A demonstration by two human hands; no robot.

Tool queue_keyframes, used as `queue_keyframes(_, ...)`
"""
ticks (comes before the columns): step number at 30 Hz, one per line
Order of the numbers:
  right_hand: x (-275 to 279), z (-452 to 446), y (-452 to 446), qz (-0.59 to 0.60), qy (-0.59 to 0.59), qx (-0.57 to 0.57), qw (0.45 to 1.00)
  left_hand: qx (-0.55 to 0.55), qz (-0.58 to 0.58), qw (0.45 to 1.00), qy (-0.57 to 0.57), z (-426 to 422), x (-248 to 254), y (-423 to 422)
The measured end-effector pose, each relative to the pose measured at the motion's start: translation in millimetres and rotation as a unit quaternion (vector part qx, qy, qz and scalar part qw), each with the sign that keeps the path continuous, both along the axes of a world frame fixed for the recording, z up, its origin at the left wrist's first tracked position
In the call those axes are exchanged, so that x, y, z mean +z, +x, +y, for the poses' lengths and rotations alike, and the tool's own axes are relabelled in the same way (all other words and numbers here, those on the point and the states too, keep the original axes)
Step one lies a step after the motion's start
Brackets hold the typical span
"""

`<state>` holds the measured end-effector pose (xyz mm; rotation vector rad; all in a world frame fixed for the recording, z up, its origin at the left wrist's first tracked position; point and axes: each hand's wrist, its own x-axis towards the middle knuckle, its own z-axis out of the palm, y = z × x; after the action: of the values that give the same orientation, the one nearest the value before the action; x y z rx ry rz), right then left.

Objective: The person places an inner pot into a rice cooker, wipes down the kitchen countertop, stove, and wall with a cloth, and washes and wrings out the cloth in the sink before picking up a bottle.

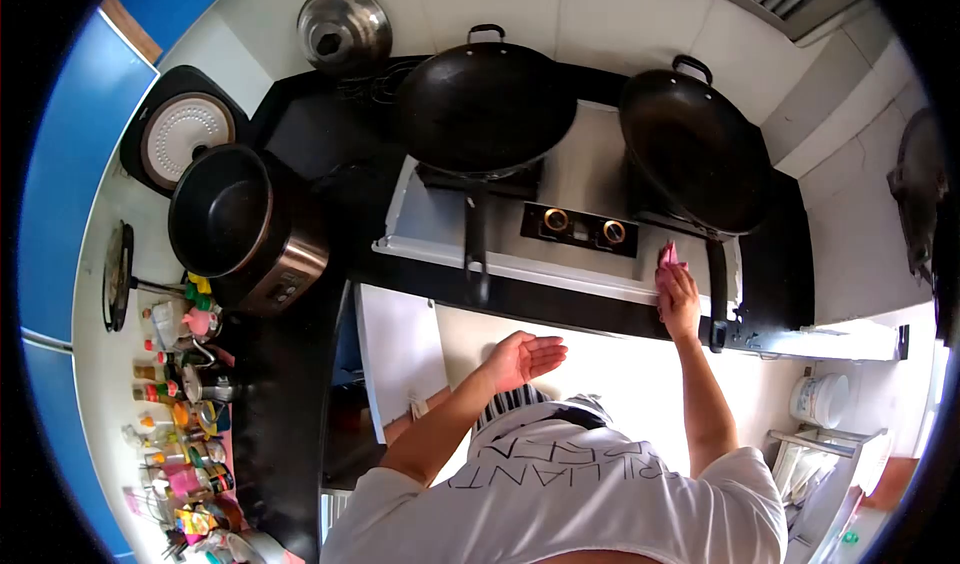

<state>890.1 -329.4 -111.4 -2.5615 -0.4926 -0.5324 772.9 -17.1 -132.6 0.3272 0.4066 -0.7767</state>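
My right hand (679,299) presses a pink cloth (667,256) against the front right part of the steel gas stove (590,261), just left of the right wok's handle. In front of the counter, my left hand (527,358) hangs in the air with its fingers stretched out and nothing in it. Two black woks sit on the burners: the left wok (487,109) with its handle pointing toward me, and the right wok (690,149). Between them on the stove's front is a black panel with two knobs (580,227).
A rice cooker (235,219) with its lid raised stands on the left counter. Several bottles and jars (190,404) line the wall nearer to me. A metal lid (343,30) leans at the back. An open cabinet door (400,349) juts out below the counter; a rack (825,474) stands at right.
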Motion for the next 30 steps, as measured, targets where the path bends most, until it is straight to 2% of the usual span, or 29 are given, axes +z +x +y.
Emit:
queue_keyframes(1, -4, -18, 1, -0.007, 0.018, 0.010, 1.000, -0.006, 0.002, 1.000, 0.013, -9, 2, -2)
queue_keyframes(2, -13, -30, 8, -0.063, 0.043, 0.034, 0.997, -0.006, 0.013, 1.000, 0.018, -20, 6, -3)
queue_keyframes(3, -20, -49, 1, 0.191, 0.213, -0.094, 0.954, -0.012, 0.012, 1.000, 0.019, -31, 7, -7)
queue_keyframes(4, -20, -67, 0, 0.091, 0.089, -0.071, 0.989, -0.010, 0.014, 0.999, 0.027, -42, 7, -11)
queue_keyframes(5, -10, -83, 0, -0.010, -0.039, -0.053, 0.998, -0.013, 0.015, 0.999, 0.035, -54, 9, -13)
queue_keyframes(9, -5, -142, -5, 0.003, 0.000, -0.095, 0.995, -0.036, 0.003, 0.998, 0.060, -106, 7, -30)
queue_keyframes(11, -29, -179, -1, 0.024, 0.109, -0.148, 0.983, -0.041, 0.005, 0.998, 0.053, -134, 5, -39)
queue_keyframes(15, -17, -238, -17, -0.023, 0.067, -0.110, 0.991, -0.055, 0.023, 0.995, 0.075, -192, 10, -55)
queue_keyframes(19, -24, -290, -41, -0.057, 0.043, -0.155, 0.985, -0.112, 0.020, 0.990, 0.079, -246, 13, -62)
queue_keyframes(23, -24, -327, -60, -0.046, 0.069, -0.206, 0.975, -0.181, -0.002, 0.982, 0.054, -291, 17, -55)
queue_keyframes(30, -28, -365, -68, -0.021, 0.056, -0.228, 0.972, -0.274, -0.027, 0.959, 0.072, -344, 38, -18)
